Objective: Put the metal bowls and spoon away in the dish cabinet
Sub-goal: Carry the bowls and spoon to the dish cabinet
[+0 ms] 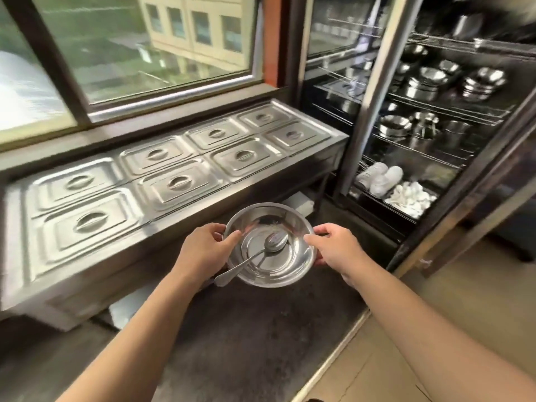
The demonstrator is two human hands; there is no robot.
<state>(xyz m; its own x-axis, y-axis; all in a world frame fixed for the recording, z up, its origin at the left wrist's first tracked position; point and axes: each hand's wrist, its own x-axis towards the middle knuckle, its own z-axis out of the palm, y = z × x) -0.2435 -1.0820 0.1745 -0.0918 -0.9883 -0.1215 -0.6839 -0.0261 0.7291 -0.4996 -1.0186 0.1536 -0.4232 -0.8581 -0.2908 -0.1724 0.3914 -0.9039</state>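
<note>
- While both forearms reach forward, the left hand point(203, 247) clasps the metal bowl point(271, 245) at its left rim.
- The right hand point(336, 245) grasps the opposite rim.
- The spoon point(255, 256) lies inside the bowl, handle over the near-left edge.
- The open dish cabinet point(420, 111) stands to the right.

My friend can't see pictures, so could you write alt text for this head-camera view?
Two bare hands, left hand and right hand, hold a metal bowl with a spoon lying inside. To the right stands an open dish cabinet with stacked metal bowls on wire shelves; to the left, a steel counter of lidded pans.
</note>
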